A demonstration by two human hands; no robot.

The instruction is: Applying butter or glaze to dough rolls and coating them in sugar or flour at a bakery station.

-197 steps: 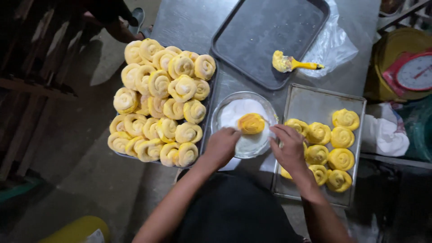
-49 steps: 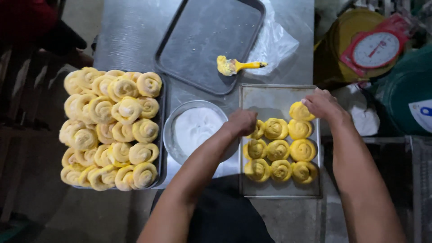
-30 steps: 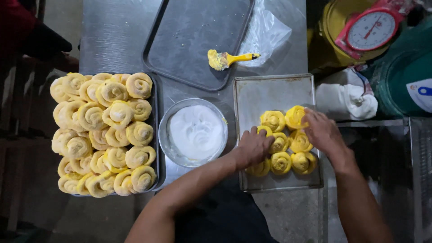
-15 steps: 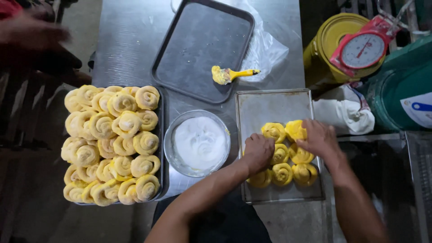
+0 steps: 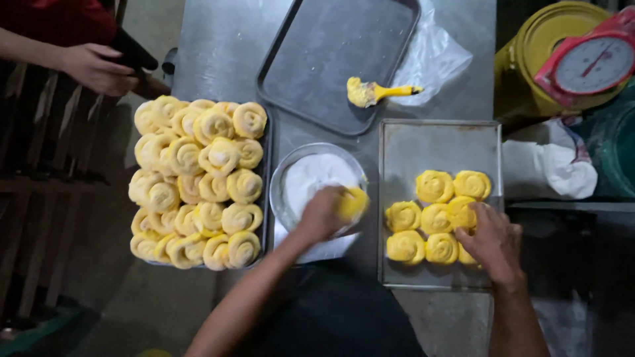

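The left hand [image 5: 322, 215] has its grip closed around one yellow dough roll [image 5: 352, 203], holding it at the right rim of the glass bowl [image 5: 284, 178], which is filled with a white powder. From that grip the small baking tray [image 5: 440, 139] lies to the right, just beside the bowl, so the left hand is the nearer one to the bowl and the right hand the nearer one to the tray. The held roll is round and coiled, with no long axis to speak of.

The right hand [image 5: 493, 243] rests palm down on the lower right corner of the group of placed rolls [image 5: 433, 218] in that tray, fingers curled over one of them; whether it actually pinches it I cannot tell. I count about eight rolls in the small tray, in three short rows, with its upper half bare.

Further left on the counter [image 5: 225, 46] stands a full tray [image 5: 266, 165] heaped with pale spiral rolls, roughly two dozen, too overlapped for an exact count. At the far side lies one empty dark tray [image 5: 317, 46] with a single yellow-handled brush [image 5: 377, 92] on its corner, beside a clear plastic bag [image 5: 436, 56]. One scale [image 5: 589, 63] sits at the right. Another person's hand [image 5: 99, 66] shows at the upper left.
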